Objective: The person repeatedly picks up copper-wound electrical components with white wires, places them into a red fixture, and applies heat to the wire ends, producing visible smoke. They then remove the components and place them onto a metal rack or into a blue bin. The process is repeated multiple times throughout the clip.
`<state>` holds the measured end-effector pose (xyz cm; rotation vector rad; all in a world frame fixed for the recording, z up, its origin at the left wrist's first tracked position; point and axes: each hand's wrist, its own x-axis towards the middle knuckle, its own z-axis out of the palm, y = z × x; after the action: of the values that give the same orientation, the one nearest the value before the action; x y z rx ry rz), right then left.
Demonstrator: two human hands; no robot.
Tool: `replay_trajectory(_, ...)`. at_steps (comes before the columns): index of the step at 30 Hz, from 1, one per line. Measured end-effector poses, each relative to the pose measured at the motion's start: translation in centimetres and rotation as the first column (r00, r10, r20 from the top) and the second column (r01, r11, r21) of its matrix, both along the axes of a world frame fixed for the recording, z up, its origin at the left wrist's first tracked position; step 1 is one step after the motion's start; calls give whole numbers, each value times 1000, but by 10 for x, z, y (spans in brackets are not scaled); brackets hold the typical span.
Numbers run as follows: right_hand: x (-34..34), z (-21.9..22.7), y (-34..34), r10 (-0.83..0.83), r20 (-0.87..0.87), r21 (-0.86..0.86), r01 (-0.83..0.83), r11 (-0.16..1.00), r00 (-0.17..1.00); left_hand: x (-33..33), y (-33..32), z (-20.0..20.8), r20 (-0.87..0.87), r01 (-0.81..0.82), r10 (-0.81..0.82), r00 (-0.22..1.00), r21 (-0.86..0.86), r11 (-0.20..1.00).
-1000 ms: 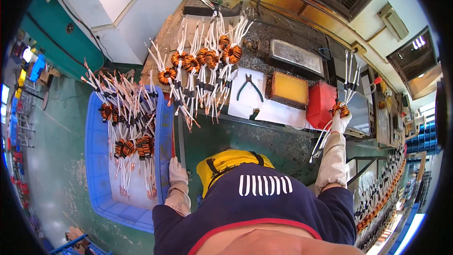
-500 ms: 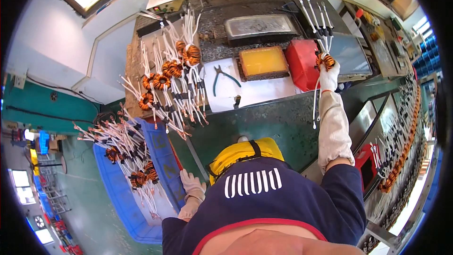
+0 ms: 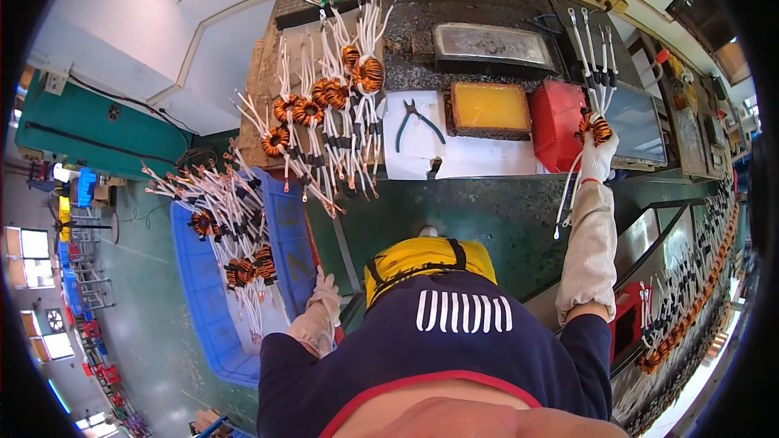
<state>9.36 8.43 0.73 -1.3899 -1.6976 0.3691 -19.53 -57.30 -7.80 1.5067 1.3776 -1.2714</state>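
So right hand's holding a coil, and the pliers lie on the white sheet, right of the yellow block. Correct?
One slip: the head view shows the pliers left of the yellow block. They do lie on the white sheet, and the right hand holds a coil.

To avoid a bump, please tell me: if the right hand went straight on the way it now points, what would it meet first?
Past the orange coil it holds, the right hand would probably meet the grey panel beside the red box; depth is unclear, so it may pass above.
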Motion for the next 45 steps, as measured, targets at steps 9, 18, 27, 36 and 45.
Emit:
replay_trajectory(9,-3,5,-3,-4,15,6,4,1000,1000,-1,18,18,35,-53,53,998,-17,998)
replay_trajectory(18,-3,9,-7,-4,-3,-31,4,1000,1000,0,25,26,19,-42,43,999,-83,996)
replay_trajectory(27,1,-1,-2,31,-79,25,-30,999,996,-1,13,20,22,-41,42,999,-20,999)
replay_trajectory(36,-6,7,-15,-40,-48,4,40,999,998,-3,13,15,38,-36,37,999,-34,999)
replay_trajectory(45,-7,52,-40,52,-236,-90,-75,993,970,-17,25,-4,-36,-140,158,987,297,945)
